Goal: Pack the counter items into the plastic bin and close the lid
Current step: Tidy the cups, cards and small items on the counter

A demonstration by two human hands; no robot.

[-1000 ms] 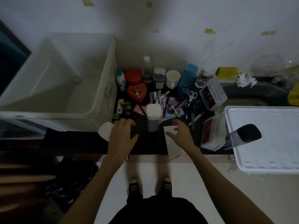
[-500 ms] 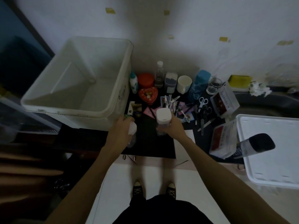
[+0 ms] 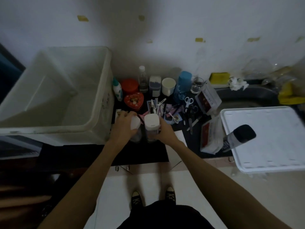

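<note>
The open, empty translucent plastic bin stands at the left on the dark counter. Its white lid lies at the right with a black-capped spray can on it. My left hand is shut on a small clear bottle with a white cap, just right of the bin's near corner. My right hand grips a clear jar with a square white lid. The two containers are side by side, almost touching.
Behind my hands stand a red heart tin, red round tin, clear bottle, white mug, blue cup and glass. Scissors, clips and cards lie scattered; tissue packs sit near the lid. A sink is at right.
Both hands have closed on containers: the left took the white-capped bottle and brought it right beside the jar, which the right hand now grips. The camera has shifted.
</note>
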